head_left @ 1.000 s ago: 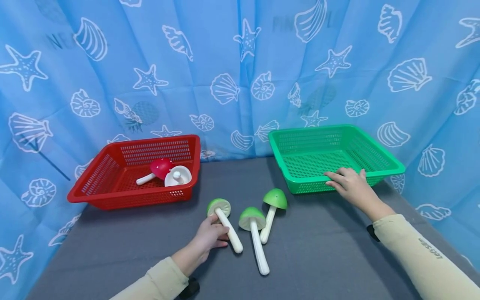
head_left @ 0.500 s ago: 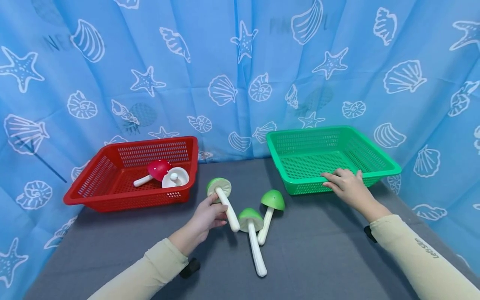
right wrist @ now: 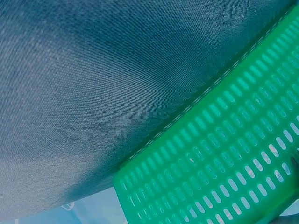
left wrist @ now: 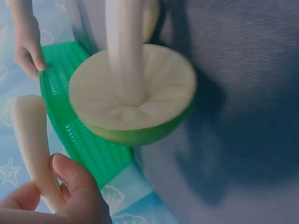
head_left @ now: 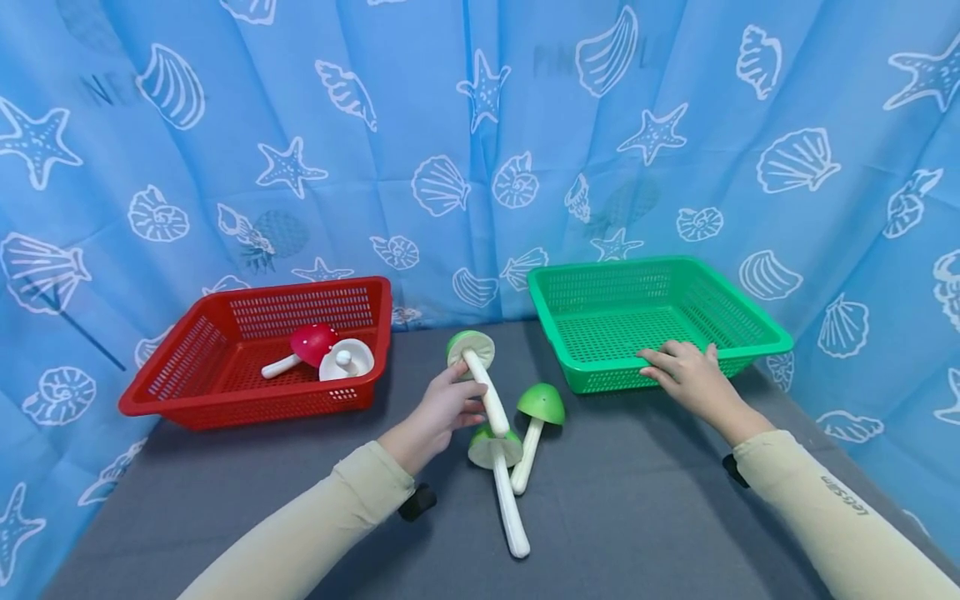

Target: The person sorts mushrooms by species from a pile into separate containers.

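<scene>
My left hand [head_left: 442, 412] holds a toy mushroom [head_left: 486, 393] by its white stem, green cap pointing away, above the table. In the left wrist view thumb and fingers pinch that stem [left wrist: 30, 135]. Just under its lower end lies a second green-capped mushroom [head_left: 508, 508], whose pale underside fills the middle of the left wrist view. A third green mushroom [head_left: 542, 404] lies beside it, stems close together. At the right, my right hand [head_left: 693, 379] grips the near rim of a green basket [head_left: 600, 367]. The right wrist view shows mostly the basket's slotted wall [right wrist: 219, 154].
A red basket [head_left: 247, 408] stands at the left, containing a red spotted mushroom [head_left: 311, 343] and another mushroom [head_left: 347, 360] showing its white underside. A grey cloth [head_left: 622, 500] covers the table. Behind hangs a blue curtain [head_left: 420, 100] with shell patterns.
My left hand has lifted the green mushroom off the table and carried it forward and to the right, over the second mushroom. The right hand stays at the green basket's rim.
</scene>
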A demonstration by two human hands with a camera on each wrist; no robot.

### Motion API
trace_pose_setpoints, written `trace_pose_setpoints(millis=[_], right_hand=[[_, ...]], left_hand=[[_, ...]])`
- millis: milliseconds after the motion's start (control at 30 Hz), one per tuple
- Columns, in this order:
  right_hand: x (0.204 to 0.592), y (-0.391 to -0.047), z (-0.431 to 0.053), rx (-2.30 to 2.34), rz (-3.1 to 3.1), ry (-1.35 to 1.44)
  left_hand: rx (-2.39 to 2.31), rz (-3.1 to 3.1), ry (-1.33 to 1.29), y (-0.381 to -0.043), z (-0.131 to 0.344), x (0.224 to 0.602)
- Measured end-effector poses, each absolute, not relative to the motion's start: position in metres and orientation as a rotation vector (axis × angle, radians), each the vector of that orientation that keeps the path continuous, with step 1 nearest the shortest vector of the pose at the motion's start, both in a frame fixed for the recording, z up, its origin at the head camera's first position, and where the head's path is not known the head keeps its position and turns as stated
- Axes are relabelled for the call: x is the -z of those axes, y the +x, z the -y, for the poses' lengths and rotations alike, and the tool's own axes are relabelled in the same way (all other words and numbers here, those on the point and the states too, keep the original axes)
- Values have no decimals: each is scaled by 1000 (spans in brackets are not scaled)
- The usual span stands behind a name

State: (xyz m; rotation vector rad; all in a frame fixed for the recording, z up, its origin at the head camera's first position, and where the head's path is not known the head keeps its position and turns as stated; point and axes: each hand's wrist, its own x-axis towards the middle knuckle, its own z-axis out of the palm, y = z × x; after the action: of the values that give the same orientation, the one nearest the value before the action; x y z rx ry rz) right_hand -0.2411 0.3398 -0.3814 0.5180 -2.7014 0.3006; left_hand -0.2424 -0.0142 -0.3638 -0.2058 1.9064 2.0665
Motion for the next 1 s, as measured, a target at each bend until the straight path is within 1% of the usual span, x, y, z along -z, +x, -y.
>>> trace_pose_setpoints(millis=[600, 1000], right_hand=[[382, -240, -344, -285, 2722, 529], [380, -242, -341, -277, 2715, 544]], left_hand=[[-2116, -1808, -147, -264, -42, 349], [-2148, -1762, -146, -276, -68, 340]])
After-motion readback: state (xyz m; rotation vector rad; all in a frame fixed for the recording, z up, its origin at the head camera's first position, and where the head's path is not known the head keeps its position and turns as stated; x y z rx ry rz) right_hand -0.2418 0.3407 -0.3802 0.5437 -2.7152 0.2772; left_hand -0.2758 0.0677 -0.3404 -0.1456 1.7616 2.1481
